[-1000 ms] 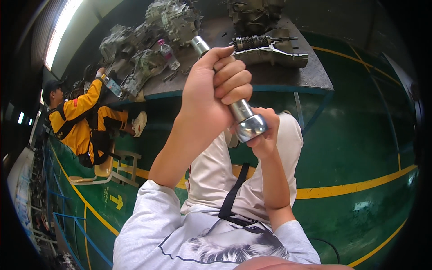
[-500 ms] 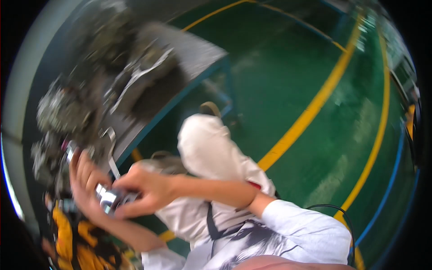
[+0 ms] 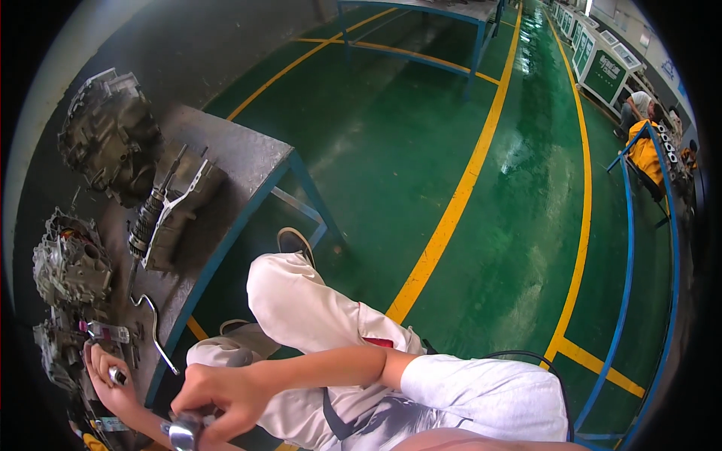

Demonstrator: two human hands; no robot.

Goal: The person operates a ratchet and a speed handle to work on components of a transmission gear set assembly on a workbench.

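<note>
Both your hands are at the lower left, beside the worktop [image 3: 237, 143], with bright metal in each. Your left hand [image 3: 107, 391] holds a short metal cylinder [image 3: 116, 376] against its partly bent fingers; how firmly, you cannot tell from this view. The cylinder's visible part is stubby, its long axis slanting from upper left to lower right, one end facing roughly toward you.

Your right hand [image 3: 226, 395] reaches across your lap, thumb and fingers curled around a rounded chrome tool end [image 3: 183, 434] at the lower edge, over your left forearm. Its curved face points to the lower left, away from your right wrist; its long axis is hidden by the fingers. A line from the cylinder to the chrome end runs down and right, but whether they join cannot be told.

Just beyond your right hand, a bent metal bar [image 3: 153, 325] reaches over the worktop's edge, its lower end toward you. A clear bottle [image 3: 111, 332] lies beyond your left fingers. Farther up are a pale housing [image 3: 71, 259], a toothed gear shaft [image 3: 147, 218] slanting up and right, and a dark gearbox housing [image 3: 109, 143].
</note>
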